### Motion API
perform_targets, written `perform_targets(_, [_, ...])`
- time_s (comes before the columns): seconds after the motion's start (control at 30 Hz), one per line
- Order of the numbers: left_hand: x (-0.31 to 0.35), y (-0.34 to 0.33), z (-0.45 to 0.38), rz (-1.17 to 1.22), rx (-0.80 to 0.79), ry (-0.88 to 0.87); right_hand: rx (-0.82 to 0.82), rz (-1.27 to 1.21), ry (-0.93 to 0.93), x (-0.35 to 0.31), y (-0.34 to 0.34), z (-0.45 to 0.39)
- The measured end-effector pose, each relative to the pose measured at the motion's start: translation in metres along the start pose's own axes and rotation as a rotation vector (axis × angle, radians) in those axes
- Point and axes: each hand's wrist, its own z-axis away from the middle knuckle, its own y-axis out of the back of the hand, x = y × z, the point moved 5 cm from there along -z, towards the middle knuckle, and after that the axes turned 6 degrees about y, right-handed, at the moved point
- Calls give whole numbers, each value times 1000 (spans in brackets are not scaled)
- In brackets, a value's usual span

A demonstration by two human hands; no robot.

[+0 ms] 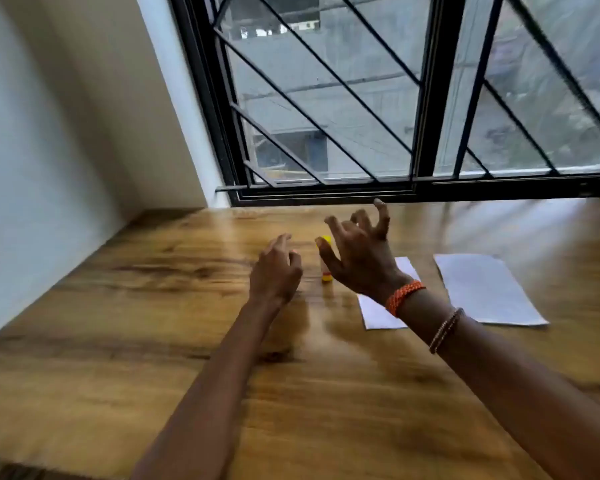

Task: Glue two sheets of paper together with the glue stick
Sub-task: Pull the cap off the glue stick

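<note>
Glue stick [326,268] stands upright on the bench [153,306] between both spread, empty hands, left [276,271] and right [357,252], likely poised to grab it; two sheets [485,289] wait nearby.

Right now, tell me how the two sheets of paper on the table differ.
The right sheet lies fully in view, while the left sheet is partly hidden behind the right hand and its wrist. The right sheet shows more area and sits farther from the glue stick; the left sheet lies nearer it. Both are white, flat on the wooden table, apart from each other, and neither is held.
</note>
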Motion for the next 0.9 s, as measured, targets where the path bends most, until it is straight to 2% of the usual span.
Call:
perform_targets(0.13, [-1,-14,13,65,-82,-93,-124,-56,71,-13,-13,1])
perform_targets(0.2, [-1,-17,26,119,-84,-140,-90,-132,34,-16,-6,3])
perform_targets(0.37, [19,0,54,261,209,-237,178,-475,-42,-21,44,22])
perform_targets(0.47, [28,2,73,153,316,-336,233,-540,-60,-19,53,47])
perform_targets(0.6, [26,-16,66,-32,209,-450,186,-653,-138,-2,35,78])
perform_targets(0.67, [29,-21,62,-74,200,-496,149,-602,-71,2,32,80])
perform_targets(0.83, [29,-18,66,-109,345,-527,148,-546,-25,-6,30,76])
perform_targets(0.9, [31,-21,69,-103,322,-514,156,-523,-21,-7,32,78])
